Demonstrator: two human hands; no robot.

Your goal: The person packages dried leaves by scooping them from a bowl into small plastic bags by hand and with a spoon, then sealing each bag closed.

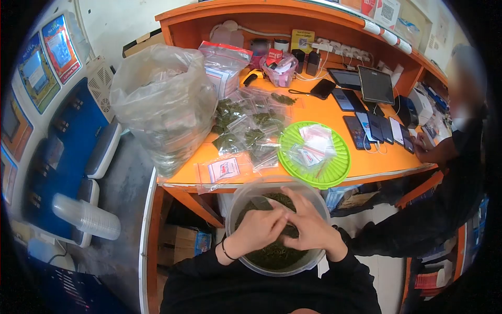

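I had both hands together over the clear tub [316,197]; the left hand [259,230] was curled, its thumb and forefinger seemingly pinching a small clear bag [263,202]; the right hand [314,227] met it at the fingertips, thumb apart, and I couldn't tell whether it gripped the film too; the bag was above the tub's opening, mostly hidden by fingers, with green leaf [277,257] inside the tub below it; beyond the tub, on the orange desk [332,118], lay leaf-filled bags [253,120] and a green lid [339,166] carrying flat clear bags [316,141]; a bulky plastic sack [157,104] stood beyond the tub to its left.

I judged that film so thin could slip from dusty fingertips and fall into the tub; leaf caught at the bag's mouth could stop it closing flat; the tub seemed close against the body, so a forearm pressing its rim might tip it and spill leaf floorward.
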